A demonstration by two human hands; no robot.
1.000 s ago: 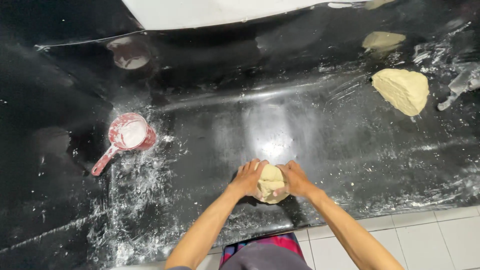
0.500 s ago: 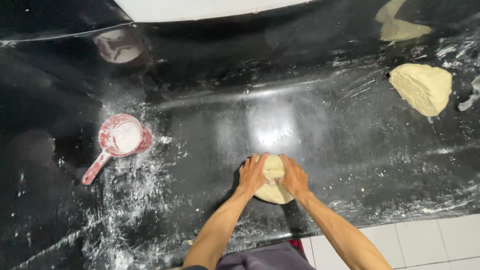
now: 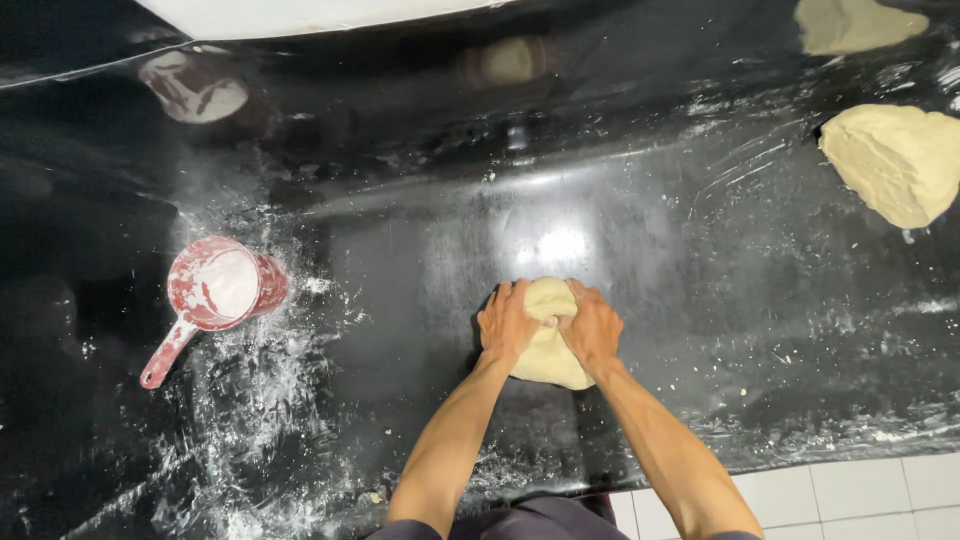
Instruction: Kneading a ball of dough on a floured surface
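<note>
A pale yellow, rounded lump of soft dough [image 3: 548,345] lies on the glossy black worktop [image 3: 420,300], pressed between both hands. Its surface is smooth and matte, bulging above the fingers and spreading into a blunt lobe below the wrists. The left hand [image 3: 508,325] cups the dough's left flank with its fingers curled over the top; the right hand [image 3: 592,328] clamps the right flank likewise, and the thumbs nearly meet across the middle. Both hands are thus closed on the dough, bearing down on it.

The worktop is slick and reflective, with a bright glare patch just beyond the hands. To the left of the left hand, well apart, sits a red-and-white speckled measuring cup with a long handle [image 3: 213,296], filled with white flour; loose flour [image 3: 265,400] is smeared and scattered around it and down toward the near edge. Far to the right of the right hand rests a larger, rough-surfaced, wedge-shaped mass of pale dough [image 3: 893,162], and beyond that, at the top edge, a flatter piece of the same dough [image 3: 850,24]. White floor tiles [image 3: 850,495] show below the right forearm. Nothing lies between the hands and these things.
</note>
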